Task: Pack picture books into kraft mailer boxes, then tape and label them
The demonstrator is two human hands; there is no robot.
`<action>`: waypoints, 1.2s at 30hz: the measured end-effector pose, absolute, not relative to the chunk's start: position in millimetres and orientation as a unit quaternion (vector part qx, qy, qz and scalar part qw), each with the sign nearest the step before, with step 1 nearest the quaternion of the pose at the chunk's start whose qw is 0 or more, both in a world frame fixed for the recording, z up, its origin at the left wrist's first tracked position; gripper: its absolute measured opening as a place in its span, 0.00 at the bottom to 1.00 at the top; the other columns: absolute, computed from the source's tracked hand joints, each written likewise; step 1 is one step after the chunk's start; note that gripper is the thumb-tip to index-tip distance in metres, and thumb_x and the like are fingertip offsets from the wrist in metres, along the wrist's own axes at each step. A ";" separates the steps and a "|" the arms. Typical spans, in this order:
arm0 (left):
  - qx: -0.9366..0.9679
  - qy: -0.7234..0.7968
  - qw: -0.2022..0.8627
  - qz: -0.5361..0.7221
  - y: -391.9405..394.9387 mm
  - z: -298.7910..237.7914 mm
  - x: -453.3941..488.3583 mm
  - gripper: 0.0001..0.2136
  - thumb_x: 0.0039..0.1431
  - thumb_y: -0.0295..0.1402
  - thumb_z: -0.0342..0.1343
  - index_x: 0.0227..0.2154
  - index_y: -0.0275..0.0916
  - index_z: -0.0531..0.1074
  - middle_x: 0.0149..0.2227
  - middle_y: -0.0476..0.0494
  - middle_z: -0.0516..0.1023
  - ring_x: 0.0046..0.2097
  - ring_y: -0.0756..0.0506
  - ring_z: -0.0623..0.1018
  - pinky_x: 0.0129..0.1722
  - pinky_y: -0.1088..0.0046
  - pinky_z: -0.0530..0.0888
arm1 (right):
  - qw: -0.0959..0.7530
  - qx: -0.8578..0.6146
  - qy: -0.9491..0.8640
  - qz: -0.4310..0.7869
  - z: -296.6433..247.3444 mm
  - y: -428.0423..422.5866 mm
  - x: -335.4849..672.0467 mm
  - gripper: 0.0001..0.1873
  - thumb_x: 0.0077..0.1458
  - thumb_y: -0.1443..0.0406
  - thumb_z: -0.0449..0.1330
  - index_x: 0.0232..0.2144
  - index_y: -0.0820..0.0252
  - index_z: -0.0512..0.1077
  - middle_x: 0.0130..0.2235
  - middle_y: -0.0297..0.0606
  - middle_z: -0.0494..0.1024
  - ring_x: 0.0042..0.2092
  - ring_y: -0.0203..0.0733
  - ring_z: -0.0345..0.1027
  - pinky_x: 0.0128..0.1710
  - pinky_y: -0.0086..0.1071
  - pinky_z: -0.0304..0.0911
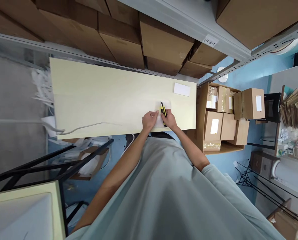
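Observation:
A yellow-and-black utility knife (pixel 163 109) points away from me across a thin white sheet (pixel 159 124) near the table's front edge. My right hand (pixel 170 120) is closed around the knife's handle from the right side. On the sheet's left side, my left hand (pixel 150 120) has its thumb and fingers pressed together at the sheet, seemingly pinching it. Part of the sheet is hidden under both hands. Another white rectangular piece (pixel 182 89) lies farther back at the right end of the pale yellow table (pixel 101 96).
Cardboard boxes (pixel 164 43) fill the metal shelf (pixel 189 26) behind the table. On the right stands a large carton (pixel 201 116) holding several taped boxes. A white cable (pixel 88 126) crosses the table's left front. Black metal frames (pixel 86 161) stand at lower left.

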State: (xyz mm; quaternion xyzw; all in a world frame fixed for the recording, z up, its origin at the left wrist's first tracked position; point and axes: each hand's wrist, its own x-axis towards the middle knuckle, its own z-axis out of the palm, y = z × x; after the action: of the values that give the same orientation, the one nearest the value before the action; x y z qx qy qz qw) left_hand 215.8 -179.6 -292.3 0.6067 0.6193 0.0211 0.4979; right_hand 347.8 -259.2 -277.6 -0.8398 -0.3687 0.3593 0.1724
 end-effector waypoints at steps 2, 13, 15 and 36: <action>0.616 0.619 0.487 0.002 -179.1 -294.9 212.6 0.12 0.72 0.43 0.59 0.42 0.42 0.84 0.49 0.40 0.89 0.54 0.37 0.86 0.55 0.65 0.77 | 0.137 -0.842 -0.381 0.356 -271.3 -253.1 344.7 0.20 0.74 0.58 0.57 0.62 0.58 0.63 0.62 0.50 0.81 0.58 0.53 0.81 0.59 0.45 0.75; 0.731 0.535 0.422 -0.010 -129.1 -318.8 197.0 0.12 0.72 0.38 0.55 0.45 0.41 0.82 0.51 0.34 0.85 0.54 0.34 0.82 0.58 0.57 0.76 | -0.080 -0.855 -0.422 0.290 -243.1 -198.8 307.3 0.23 0.77 0.60 0.50 0.67 0.63 0.60 0.62 0.56 0.76 0.55 0.57 0.82 0.56 0.47 0.77; 0.755 0.506 0.416 0.013 -107.7 -324.9 198.1 0.12 0.71 0.35 0.54 0.48 0.40 0.81 0.53 0.33 0.83 0.56 0.35 0.81 0.61 0.58 0.75 | -0.094 -0.857 -0.420 0.284 -239.7 -193.5 303.3 0.22 0.77 0.61 0.49 0.67 0.64 0.60 0.61 0.56 0.76 0.55 0.57 0.82 0.54 0.46 0.78; 0.675 0.601 0.425 -0.050 -80.1 -336.9 237.7 0.16 0.69 0.46 0.58 0.47 0.40 0.79 0.60 0.25 0.78 0.62 0.25 0.75 0.60 0.44 0.76 | -0.178 -0.825 -0.468 0.264 -226.7 -188.9 281.8 0.24 0.76 0.75 0.44 0.69 0.67 0.62 0.60 0.60 0.74 0.53 0.46 0.84 0.52 0.36 0.81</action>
State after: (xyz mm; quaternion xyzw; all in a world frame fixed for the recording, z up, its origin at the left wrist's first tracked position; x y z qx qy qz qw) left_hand 237.7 -80.1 -336.9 0.6749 0.6011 -0.0501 0.4251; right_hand 281.8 -188.9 -226.7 -0.8247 -0.4676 0.2637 -0.1779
